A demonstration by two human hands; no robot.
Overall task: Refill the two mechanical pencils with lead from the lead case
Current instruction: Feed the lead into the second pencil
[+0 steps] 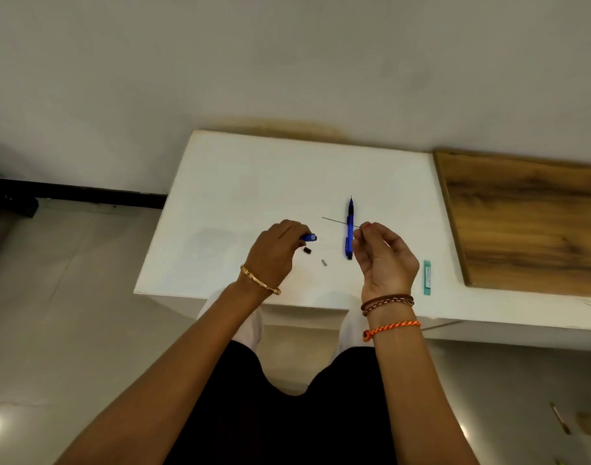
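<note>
White tabletop [254, 182] set against a pale wall, with a wood-grain board [529, 223] lying at its 3 o'clock side and grey floor tiles to the left. Both bare forearms reach in from 6 o'clock. The left hand [277, 250], a gold bangle [260, 280] on its wrist, is turned knuckles-up and curls its fingers round a blue mechanical pencil [308, 237], of which only the open end shows, pointing toward 3 o'clock. The right hand [384, 260], palm facing the camera and thread bracelets [388, 302] on the wrist, is raised with thumb and forefinger pinching a thin dark lead [336, 220] that sticks out toward 9 o'clock. A second blue pencil [350, 229] lies on the table between the hands, tip toward 12 o'clock, crossed in view by the lead. A small black cap [307, 250] and a little grey piece [324, 262] rest near the left hand. A teal lead case [427, 276] lies at the right hand's 3 o'clock; its label is too blurred to read.
</note>
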